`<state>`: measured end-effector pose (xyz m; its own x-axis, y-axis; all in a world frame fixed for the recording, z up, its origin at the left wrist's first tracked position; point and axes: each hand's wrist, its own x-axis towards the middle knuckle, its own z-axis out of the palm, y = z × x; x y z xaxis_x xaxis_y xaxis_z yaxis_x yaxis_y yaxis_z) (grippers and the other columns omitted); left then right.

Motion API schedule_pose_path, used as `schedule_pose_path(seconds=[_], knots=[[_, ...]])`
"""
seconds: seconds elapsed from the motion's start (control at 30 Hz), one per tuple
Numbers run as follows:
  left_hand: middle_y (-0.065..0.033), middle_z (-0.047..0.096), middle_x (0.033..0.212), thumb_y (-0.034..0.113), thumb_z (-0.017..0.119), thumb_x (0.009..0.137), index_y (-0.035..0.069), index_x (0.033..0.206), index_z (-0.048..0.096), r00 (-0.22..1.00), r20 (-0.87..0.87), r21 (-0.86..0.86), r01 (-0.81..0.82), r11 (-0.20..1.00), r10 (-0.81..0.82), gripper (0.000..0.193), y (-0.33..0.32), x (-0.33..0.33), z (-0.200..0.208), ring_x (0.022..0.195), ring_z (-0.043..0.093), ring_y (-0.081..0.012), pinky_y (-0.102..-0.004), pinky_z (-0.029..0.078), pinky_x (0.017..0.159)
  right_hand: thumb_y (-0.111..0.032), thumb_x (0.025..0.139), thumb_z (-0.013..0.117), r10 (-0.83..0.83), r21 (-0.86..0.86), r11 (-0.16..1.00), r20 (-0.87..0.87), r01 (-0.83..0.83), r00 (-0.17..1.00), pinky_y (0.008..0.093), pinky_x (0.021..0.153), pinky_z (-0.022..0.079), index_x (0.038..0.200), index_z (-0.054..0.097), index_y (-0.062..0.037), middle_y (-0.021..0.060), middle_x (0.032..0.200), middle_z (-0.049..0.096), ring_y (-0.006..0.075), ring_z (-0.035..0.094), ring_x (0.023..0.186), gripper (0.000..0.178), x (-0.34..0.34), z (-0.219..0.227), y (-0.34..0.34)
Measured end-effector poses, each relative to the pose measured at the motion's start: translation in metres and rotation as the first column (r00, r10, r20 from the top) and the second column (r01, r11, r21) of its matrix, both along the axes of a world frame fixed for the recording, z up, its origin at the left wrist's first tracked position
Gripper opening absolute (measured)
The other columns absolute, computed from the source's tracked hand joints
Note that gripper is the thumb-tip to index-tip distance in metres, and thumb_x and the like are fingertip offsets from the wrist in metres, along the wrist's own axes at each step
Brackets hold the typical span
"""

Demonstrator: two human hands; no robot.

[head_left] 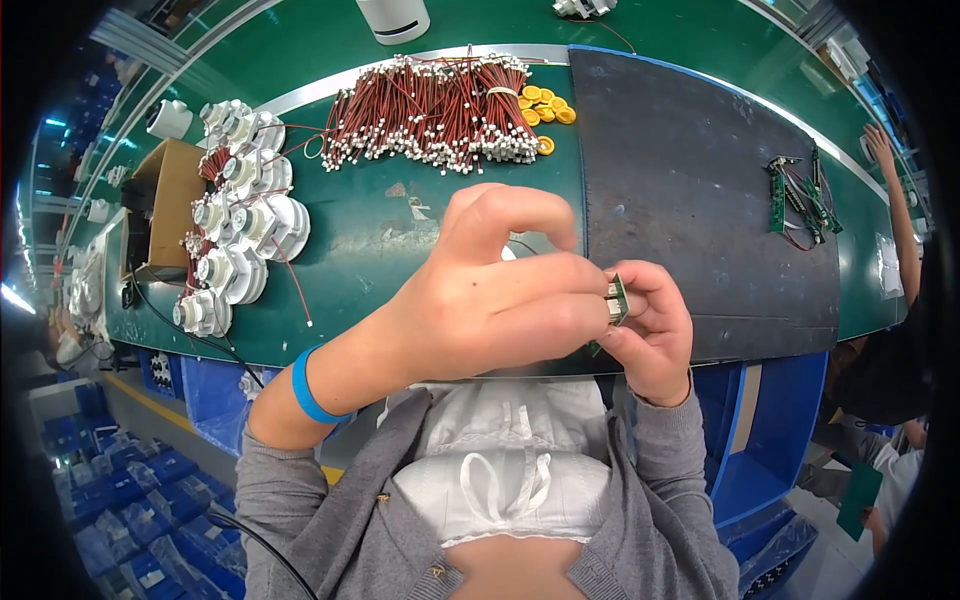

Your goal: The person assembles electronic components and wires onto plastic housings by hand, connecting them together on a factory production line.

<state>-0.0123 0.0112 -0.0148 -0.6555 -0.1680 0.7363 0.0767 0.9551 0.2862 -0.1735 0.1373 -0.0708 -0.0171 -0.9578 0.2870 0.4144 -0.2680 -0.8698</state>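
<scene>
My right hand [655, 330] pinches a small green circuit board [621, 300] by its edges, over the table's front edge. White connectors show on the board's left face. My left hand [505, 285], with a blue band on its wrist, reaches across from the left. Its index finger is bent up and away, while the lower fingers press together with their tips against the connectors. What those fingertips hold, if anything, is hidden. A bit of a white part [508, 253] and a thin dark wire show behind my left hand.
A large bundle of dark red wires with white plugs [430, 110] lies at the back. Beside it are yellow round pieces [545, 105]. White round housings [250, 215] and a cardboard box [170, 210] stand left. Wired green boards [800, 200] rest on the black mat [690, 200].
</scene>
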Motion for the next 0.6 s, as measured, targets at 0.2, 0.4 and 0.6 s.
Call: schedule_pose_path(seconds=[0.2,0.4,0.6], knots=[[0.0063,0.068,0.083,0.013,0.077,0.063,0.017,0.077,0.05,0.998,-0.068,-0.089,-0.021,0.996,0.015,0.031,0.001,-0.003,-0.002,0.085,0.052,-0.0215,-0.0341,0.036,0.065,0.01,0.083,0.059,-0.047,0.089,0.995,0.004,0.046,0.999,0.0289,0.094,0.044,0.12,0.041,0.0063,0.0174,0.118,0.058,0.0199,0.057,0.111,0.041,0.001,-0.001,0.004],[0.0069,0.065,0.084,0.019,0.073,0.063,0.017,0.077,0.053,0.999,0.031,-0.177,-0.011,0.984,0.017,0.025,-0.001,-0.003,0.007,0.09,0.054,-0.0207,-0.0343,0.034,0.071,0.009,0.084,0.058,-0.001,0.105,0.994,0.055,-0.005,0.998,0.0302,0.092,0.047,0.119,0.042,0.0071,0.0187,0.115,0.059,0.0221,0.06,0.107,0.038,-0.003,0.002,0.003],[0.0079,0.063,0.086,0.023,0.07,0.061,0.018,0.077,0.056,0.995,0.095,-0.22,0.031,0.975,-0.01,0.022,-0.002,-0.004,0.014,0.091,0.055,-0.0193,-0.0326,0.033,0.074,0.009,0.084,0.058,0.019,0.098,0.995,0.08,-0.027,0.997,0.0311,0.085,0.051,0.119,0.042,0.0067,0.0206,0.112,0.06,0.0245,0.063,0.101,0.038,-0.002,-0.001,0.004]])
